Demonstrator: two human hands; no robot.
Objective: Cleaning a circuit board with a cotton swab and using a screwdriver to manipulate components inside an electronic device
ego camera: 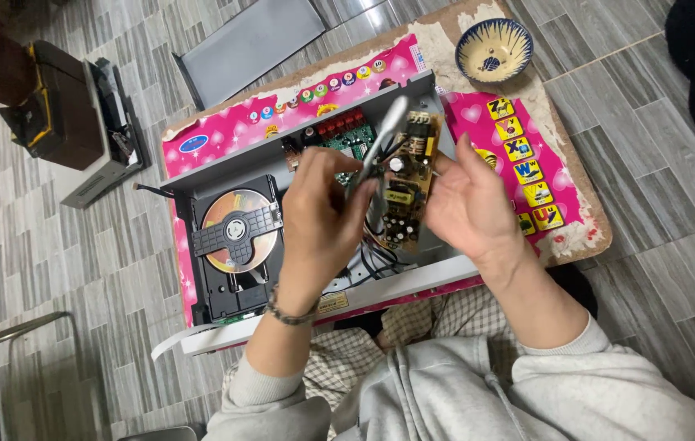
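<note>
An opened silver disc player point(225, 167) lies on a pink board in front of me, with a disc point(231, 214) in its black tray at the left. My left hand point(319, 216) grips a slim grey tool point(382, 140) that points up over the player's insides. My right hand point(466, 200) is cupped around the right edge of a yellow-brown circuit board point(409, 175) studded with capacitors. A green circuit board point(349, 140) sits behind, near the player's rear wall. Black wires run under my hands.
A patterned ceramic bowl point(494, 49) stands at the far right of the worn pink board point(527, 139). A grey metal cover point(249, 41) lies on the tiled floor behind. A black and silver device point(78, 122) sits at the left.
</note>
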